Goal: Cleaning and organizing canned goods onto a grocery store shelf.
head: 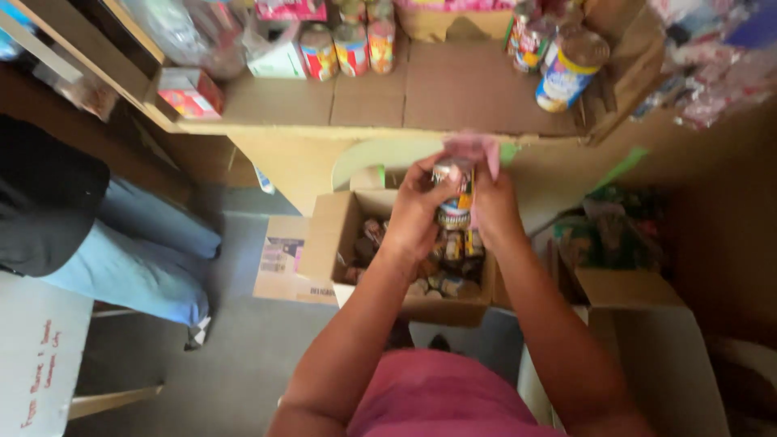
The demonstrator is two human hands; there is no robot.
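At centre frame my left hand (417,212) and right hand (492,206) were both closed around a small can (455,194), with a pink cloth (473,150) pinched above it. I judged it best to grip the can firmly over the open cardboard box (324,243) while wiping.

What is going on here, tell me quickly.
A person stands over an open cardboard box full of small cans, holding one can up in both hands. The left hand wraps its side; the right hand presses a pink cloth against it. Ahead, a cardboard-lined shelf carries more tins, among them a large one lying tilted. Another person in jeans sits to the left.
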